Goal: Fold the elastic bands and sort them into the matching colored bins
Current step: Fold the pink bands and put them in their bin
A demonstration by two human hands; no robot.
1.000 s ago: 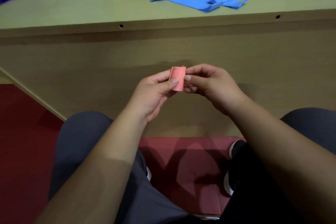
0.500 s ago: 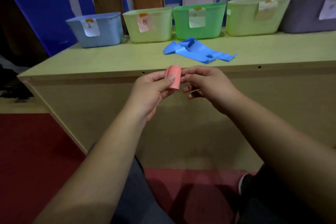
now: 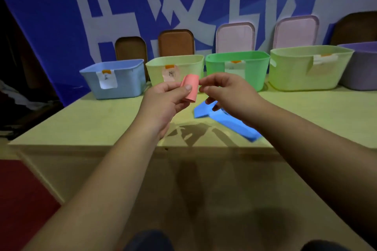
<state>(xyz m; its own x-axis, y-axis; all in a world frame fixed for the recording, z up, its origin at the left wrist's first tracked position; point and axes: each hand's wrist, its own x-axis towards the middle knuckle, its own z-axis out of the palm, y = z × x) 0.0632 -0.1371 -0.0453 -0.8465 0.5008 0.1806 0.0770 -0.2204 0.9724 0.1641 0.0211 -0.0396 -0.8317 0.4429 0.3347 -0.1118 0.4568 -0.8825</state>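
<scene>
Pink rolled band pinched by left hand; right hand fingers curled beside, hold unclear.

Bare left forearm, bare right forearm, short trimmed thumbnail, dark grey-blue trouser knees at bottom edge

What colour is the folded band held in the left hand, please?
The band is salmon pink, seen in the head view.

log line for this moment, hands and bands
left hand: pinches folded pink band | right hand: fingertips at band's edge, contact unclear | blue band: loose on table | pink band: not yet binned
</scene>
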